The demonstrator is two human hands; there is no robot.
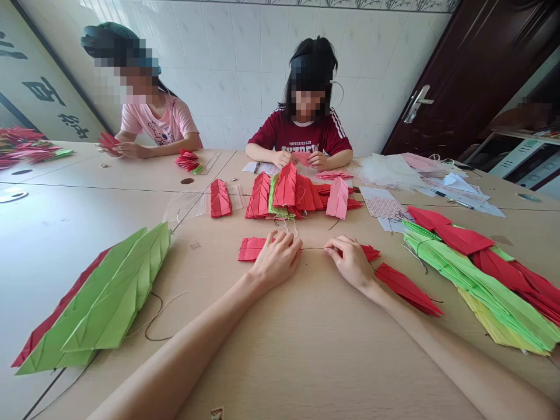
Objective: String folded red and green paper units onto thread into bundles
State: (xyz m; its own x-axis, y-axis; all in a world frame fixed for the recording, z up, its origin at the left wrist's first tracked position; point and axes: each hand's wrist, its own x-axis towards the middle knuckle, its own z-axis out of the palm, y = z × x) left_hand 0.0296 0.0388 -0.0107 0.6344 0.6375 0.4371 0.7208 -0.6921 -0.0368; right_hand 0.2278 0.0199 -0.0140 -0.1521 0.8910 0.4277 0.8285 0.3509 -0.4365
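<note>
Table, tan, strewn with origami cranes. Our left hand: fingers closed on a red crane. Our right hand: fingers gripping thread.

From where I stand, the left hand hides much of a flat red folded-paper crane. A thin dark thread disappears under the right hand, and beyond that hand, a long green-and-red stack of folded paper runs off the frame.

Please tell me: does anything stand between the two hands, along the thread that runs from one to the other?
Nothing visible does. The thread runs straight from the left hand to the right hand and touches nothing between them. The folded paper pieces lie farther off, beyond the thread.
</note>
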